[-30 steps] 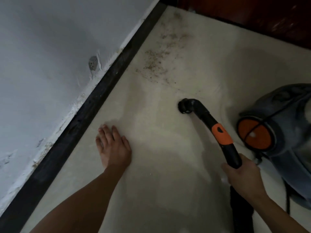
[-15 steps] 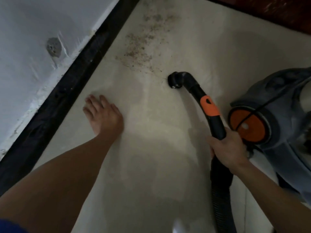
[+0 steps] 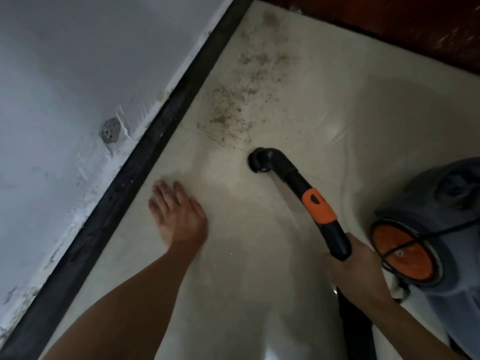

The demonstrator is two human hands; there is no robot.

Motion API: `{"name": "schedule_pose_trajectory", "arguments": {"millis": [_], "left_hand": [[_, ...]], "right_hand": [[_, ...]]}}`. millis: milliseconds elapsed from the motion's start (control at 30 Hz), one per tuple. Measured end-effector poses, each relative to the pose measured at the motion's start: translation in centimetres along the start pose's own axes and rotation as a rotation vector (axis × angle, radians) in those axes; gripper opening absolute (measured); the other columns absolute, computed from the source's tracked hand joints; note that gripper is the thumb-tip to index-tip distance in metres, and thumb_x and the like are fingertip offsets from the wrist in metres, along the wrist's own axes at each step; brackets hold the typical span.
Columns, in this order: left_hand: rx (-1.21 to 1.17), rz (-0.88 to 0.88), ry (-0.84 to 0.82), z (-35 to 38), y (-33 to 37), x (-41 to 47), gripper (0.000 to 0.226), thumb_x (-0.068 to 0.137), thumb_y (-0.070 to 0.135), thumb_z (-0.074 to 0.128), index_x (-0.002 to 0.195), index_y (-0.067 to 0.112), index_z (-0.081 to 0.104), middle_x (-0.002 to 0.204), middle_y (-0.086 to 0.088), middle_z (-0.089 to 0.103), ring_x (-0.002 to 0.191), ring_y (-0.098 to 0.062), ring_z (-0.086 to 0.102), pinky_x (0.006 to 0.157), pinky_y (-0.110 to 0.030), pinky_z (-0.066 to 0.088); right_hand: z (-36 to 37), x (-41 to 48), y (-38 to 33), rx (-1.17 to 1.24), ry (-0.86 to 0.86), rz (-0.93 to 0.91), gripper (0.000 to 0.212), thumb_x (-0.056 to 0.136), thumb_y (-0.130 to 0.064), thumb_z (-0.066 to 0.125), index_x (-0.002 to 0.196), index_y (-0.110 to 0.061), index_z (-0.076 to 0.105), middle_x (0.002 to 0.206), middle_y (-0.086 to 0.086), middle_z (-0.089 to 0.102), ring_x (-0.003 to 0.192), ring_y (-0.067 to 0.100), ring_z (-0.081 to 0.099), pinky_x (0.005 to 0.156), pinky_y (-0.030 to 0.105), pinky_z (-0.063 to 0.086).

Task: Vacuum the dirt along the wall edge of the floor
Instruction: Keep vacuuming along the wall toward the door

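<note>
**While the nozzle sits just short of the dirt, open floor lies all round it**

Where the pale floor meets the wall, a black skirting board runs from 7 o'clock to 12 o'clock. The dirt is scattered just beside that strip, at 11 o'clock from the nozzle. Bare floor separates the nozzle from the skirting board. The vacuum cleaner closes off the 4 o'clock side, and dark wood borders the floor at 1 o'clock. The left hand lies flat and relaxed on the floor, at 8 o'clock from the nozzle. The right hand grips the black tube below its orange collar. Compared with half a second ago, both hands keep their posture and the nozzle remains at the dirt's near edge.
</note>
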State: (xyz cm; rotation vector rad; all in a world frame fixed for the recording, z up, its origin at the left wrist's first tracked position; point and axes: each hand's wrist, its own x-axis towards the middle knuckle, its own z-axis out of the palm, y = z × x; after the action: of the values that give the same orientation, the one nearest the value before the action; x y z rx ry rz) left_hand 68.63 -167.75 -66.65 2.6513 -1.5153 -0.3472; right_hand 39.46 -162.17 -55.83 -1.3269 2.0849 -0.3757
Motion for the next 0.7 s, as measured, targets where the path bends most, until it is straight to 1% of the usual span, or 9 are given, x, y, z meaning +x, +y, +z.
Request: {"name": "schedule_pose_trajectory", "arguments": {"millis": [67, 100, 167, 267, 367, 433, 533, 600, 700], "left_hand": [[0.006, -0.009, 0.003, 0.0, -0.1, 0.1, 0.06, 0.1, 0.033, 0.025, 0.153, 0.007, 0.016, 0.161, -0.022, 0.002, 0.149, -0.034, -0.003, 0.12, -0.049, -0.002], [0.004, -0.007, 0.005, 0.0, -0.1, 0.1, 0.06, 0.1, 0.034, 0.024, 0.154, 0.008, 0.015, 0.161, -0.021, 0.001, 0.149, -0.033, -0.003, 0.12, -0.048, -0.003], [-0.002, -0.008, 0.005, 0.0, -0.1, 0.2, 0.06, 0.1, 0.034, 0.024, 0.154, 0.009, 0.014, 0.161, -0.02, 0.0, 0.149, -0.031, -0.005, 0.12, -0.046, -0.004], [-0.009, -0.009, 0.024, 0.1, -0.1, 0.1, 0.061, 0.1, 0.035, 0.023, 0.154, 0.01, 0.012, 0.162, -0.018, -0.003, 0.149, -0.03, -0.007, 0.12, -0.045, -0.006], [-0.005, -0.004, 0.021, 0.1, 0.0, 0.1, 0.061, 0.101, 0.037, 0.022, 0.155, 0.011, 0.01, 0.162, -0.017, -0.005, 0.149, -0.028, -0.009, 0.121, -0.044, -0.006], [-0.008, -0.005, 0.009, -0.1, -0.1, 0.1, 0.061, 0.101, 0.038, 0.019, 0.155, 0.011, 0.009, 0.162, -0.016, -0.007, 0.149, -0.028, -0.011, 0.121, -0.044, -0.006], [-0.009, -0.002, 0.005, 0.0, -0.2, 0.1, 0.061, 0.101, 0.039, 0.015, 0.155, 0.011, 0.006, 0.161, -0.016, -0.009, 0.149, -0.027, -0.014, 0.121, -0.045, -0.006], [-0.003, 0.007, 0.026, 0.1, -0.2, 0.2, 0.063, 0.099, 0.04, 0.013, 0.155, 0.011, 0.007, 0.161, -0.016, -0.008, 0.149, -0.028, -0.012, 0.121, -0.045, -0.005], [-0.004, 0.003, 0.027, 0.3, -0.3, 0.2, 0.065, 0.097, 0.042, 0.012, 0.155, 0.011, 0.008, 0.161, -0.017, -0.008, 0.149, -0.028, -0.012, 0.121, -0.044, -0.006]], "right_hand": [[-0.9, 2.2, 0.0, -0.024, 0.049, -0.013, 0.021, 0.076, -0.006, 0.074, 0.073, -0.012, 0.055, 0.06, 0.006, 0.057, 0.06, 0.028, 0.058, 0.05, 0.031, 0.039], [-1.1, 3.8, -0.2, -0.02, 0.082, -0.007, 0.017, 0.077, -0.008, 0.074, 0.077, -0.009, 0.057, 0.063, 0.008, 0.058, 0.064, 0.033, 0.061, 0.052, 0.03, 0.038], [-1.0, 7.0, -1.3, -0.002, 0.114, 0.017, 0.016, 0.079, -0.012, 0.073, 0.083, -0.007, 0.06, 0.07, 0.014, 0.061, 0.071, 0.034, 0.063, 0.06, 0.031, 0.043], [0.3, 9.4, -3.7, 0.078, 0.063, -0.026, 0.014, 0.079, -0.013, 0.071, 0.078, -0.011, 0.057, 0.069, 0.015, 0.062, 0.064, 0.033, 0.063, 0.056, 0.031, 0.048], [1.6, 6.9, -4.4, 0.066, -0.027, -0.073, 0.013, 0.077, -0.012, 0.072, 0.079, -0.013, 0.059, 0.065, 0.005, 0.06, 0.06, 0.026, 0.058, 0.052, 0.027, 0.041], [2.4, 4.2, -3.4, 0.049, -0.082, -0.097, 0.019, 0.076, -0.008, 0.072, 0.073, -0.016, 0.055, 0.063, 0.004, 0.058, 0.06, 0.025, 0.055, 0.052, 0.029, 0.039], [2.5, 2.8, -2.1, 0.078, -0.138, -0.088, 0.028, 0.075, -0.007, 0.073, 0.066, -0.02, 0.05, 0.06, 0.007, 0.056, 0.058, 0.028, 0.055, 0.054, 0.032, 0.041], [2.1, 4.6, -2.4, 0.068, -0.087, -0.077, 0.026, 0.075, -0.007, 0.073, 0.068, -0.019, 0.052, 0.06, 0.007, 0.057, 0.056, 0.024, 0.054, 0.052, 0.031, 0.04], [1.9, 8.5, -4.8, 0.065, 0.006, -0.104, 0.018, 0.078, -0.008, 0.072, 0.074, -0.012, 0.055, 0.063, 0.005, 0.056, 0.056, 0.016, 0.052, 0.048, 0.025, 0.035]]}}
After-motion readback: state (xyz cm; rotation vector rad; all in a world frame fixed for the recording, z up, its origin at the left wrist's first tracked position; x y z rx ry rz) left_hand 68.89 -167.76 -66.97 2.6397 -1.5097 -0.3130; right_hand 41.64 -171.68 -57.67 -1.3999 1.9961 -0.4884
